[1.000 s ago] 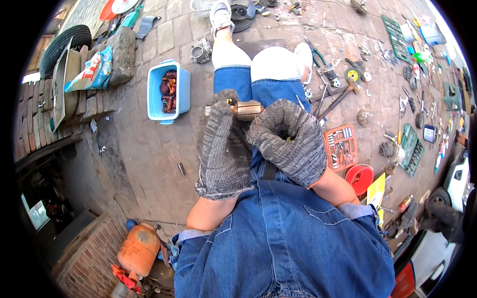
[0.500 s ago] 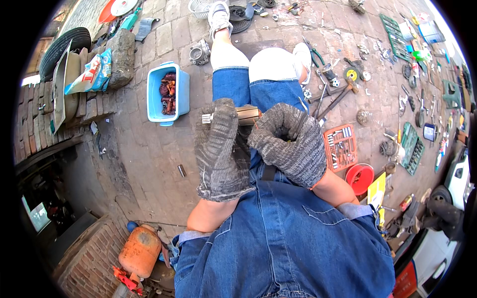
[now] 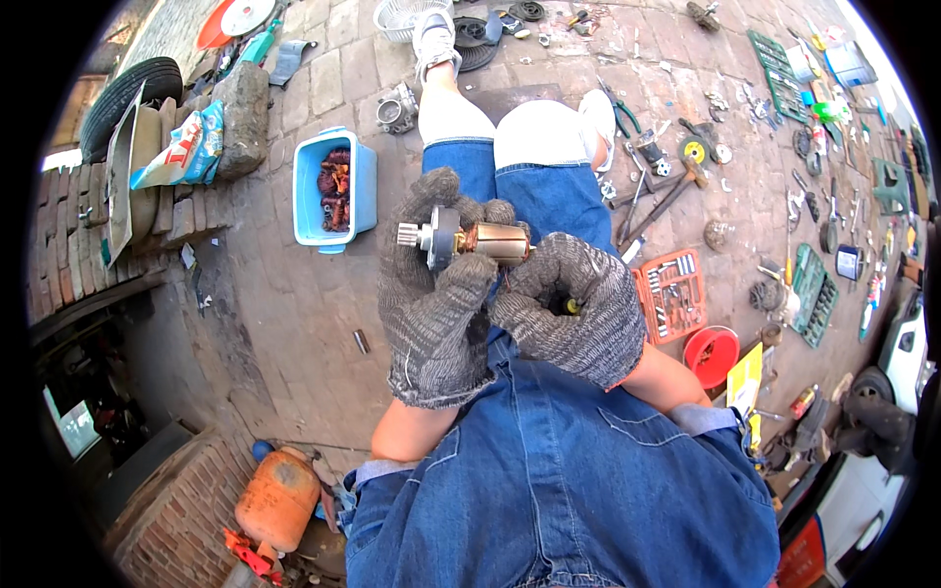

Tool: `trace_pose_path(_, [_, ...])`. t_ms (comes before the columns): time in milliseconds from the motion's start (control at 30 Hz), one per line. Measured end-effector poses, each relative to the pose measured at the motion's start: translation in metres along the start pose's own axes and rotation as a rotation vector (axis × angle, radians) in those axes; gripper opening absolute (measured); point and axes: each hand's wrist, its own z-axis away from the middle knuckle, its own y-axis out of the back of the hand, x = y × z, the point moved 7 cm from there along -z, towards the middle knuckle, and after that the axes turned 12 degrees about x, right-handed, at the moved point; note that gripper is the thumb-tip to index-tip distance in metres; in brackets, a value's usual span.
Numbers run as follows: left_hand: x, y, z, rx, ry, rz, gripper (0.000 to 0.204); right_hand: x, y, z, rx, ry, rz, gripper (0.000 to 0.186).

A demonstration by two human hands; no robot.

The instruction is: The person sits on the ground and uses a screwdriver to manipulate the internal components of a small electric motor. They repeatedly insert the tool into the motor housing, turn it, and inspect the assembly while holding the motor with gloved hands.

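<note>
In front of my lap, a motor armature (image 3: 500, 242) lies roughly level, with a toothed silver shaft end, a grey collar and copper windings. My left hand (image 3: 431, 304), in a grey knit glove, is closed on it, thumb in front and fingers behind. My right hand (image 3: 578, 309), gloved alike, is curled at the armature's right end. A small yellow end of something shows inside its fist; the glove hides the rest.
Left of my legs stands a blue tub (image 3: 363, 196) holding copper-coloured scraps. To the right are a hammer (image 3: 676, 191), an orange socket set (image 3: 670, 294) and a red bucket (image 3: 711, 355). A metal cylinder (image 3: 361, 341) lies on the paving. An orange tank (image 3: 277, 500) is at lower left.
My left hand has turned and its grip has opened out around the armature, uncovering the grey collar and more of the windings. The right hand stays nearly in place.
</note>
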Motion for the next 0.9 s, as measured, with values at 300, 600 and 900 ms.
trace_pose_path(300, [0.005,0.004,0.004,-0.02,-0.041,0.042,0.083,-0.015,-0.001,0.001,-0.083,0.207,0.174,0.019])
trace_pose_path(600, [0.025,0.001,0.007,-0.166,-0.328,-0.206,0.095,-0.019,0.024,0.006,0.168,0.094,-0.161,0.024])
trace_pose_path(900, [0.037,-0.004,0.02,-0.146,-0.556,-0.687,0.084,-0.035,0.009,-0.002,0.002,0.49,0.27,0.02])
